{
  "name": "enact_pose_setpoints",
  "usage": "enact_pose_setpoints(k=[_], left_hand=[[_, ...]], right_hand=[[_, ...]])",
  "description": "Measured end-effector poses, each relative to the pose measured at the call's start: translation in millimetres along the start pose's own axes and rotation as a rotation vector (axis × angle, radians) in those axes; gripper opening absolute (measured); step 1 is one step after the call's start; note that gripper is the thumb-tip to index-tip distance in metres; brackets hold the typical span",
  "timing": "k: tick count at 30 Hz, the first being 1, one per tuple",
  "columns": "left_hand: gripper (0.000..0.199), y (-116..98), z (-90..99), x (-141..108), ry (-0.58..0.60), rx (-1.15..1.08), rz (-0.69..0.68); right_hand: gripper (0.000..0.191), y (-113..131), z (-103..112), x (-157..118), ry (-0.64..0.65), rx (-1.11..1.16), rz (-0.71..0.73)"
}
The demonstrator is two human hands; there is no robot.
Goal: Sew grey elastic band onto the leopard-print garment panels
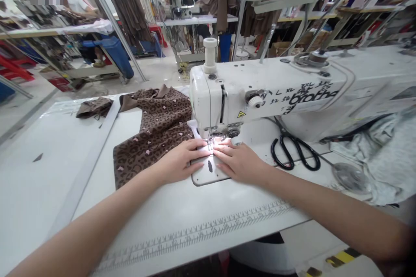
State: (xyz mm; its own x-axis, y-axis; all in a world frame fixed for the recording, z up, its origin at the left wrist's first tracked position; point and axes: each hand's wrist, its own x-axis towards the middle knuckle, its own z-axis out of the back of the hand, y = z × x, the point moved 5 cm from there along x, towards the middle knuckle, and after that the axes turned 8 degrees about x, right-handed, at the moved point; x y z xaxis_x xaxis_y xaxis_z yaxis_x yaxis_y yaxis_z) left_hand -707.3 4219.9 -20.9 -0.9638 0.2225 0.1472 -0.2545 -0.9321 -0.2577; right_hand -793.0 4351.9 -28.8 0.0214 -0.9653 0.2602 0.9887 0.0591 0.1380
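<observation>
A white sewing machine (216, 95) stands in front of me, its lamp lighting the needle area. My left hand (178, 160) lies beside the presser foot from the left, fingers stretched out and pointing at the needle. From the right, my right hand (242, 162) reaches to the same spot, its fingers extended over the metal needle plate (209, 175). Glare hides what, if anything, lies under the fingertips. Brown leopard-print fabric (156, 125) is spread to the left, behind my left hand and wrist. A bit of white material (193, 127) shows beside the machine head.
Black-handled scissors (294, 151) lie right of my right hand. Pale patterned cloth (383, 156) is heaped at the right edge. A printed ruler (195, 233) runs along the front of the table. A small brown fabric piece (95, 107) lies far left. Other people work behind.
</observation>
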Motion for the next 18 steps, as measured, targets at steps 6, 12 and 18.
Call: enact_pose_setpoints(k=[6,12,18], left_hand=[[0.033,4.4,-0.1,-1.9,0.001,-0.026,0.024],[0.033,4.9,2.7,-0.8,-0.034,-0.045,0.01],[0.035,7.6,1.3,-1.6,-0.014,-0.044,0.031]], right_hand=[[0.031,0.4,2.6,-3.2,-0.032,0.042,-0.013],[0.032,-1.7,4.3,-1.0,-0.031,0.067,-0.051],[0.036,-2.3,3.3,-0.5,-0.004,0.081,-0.059]])
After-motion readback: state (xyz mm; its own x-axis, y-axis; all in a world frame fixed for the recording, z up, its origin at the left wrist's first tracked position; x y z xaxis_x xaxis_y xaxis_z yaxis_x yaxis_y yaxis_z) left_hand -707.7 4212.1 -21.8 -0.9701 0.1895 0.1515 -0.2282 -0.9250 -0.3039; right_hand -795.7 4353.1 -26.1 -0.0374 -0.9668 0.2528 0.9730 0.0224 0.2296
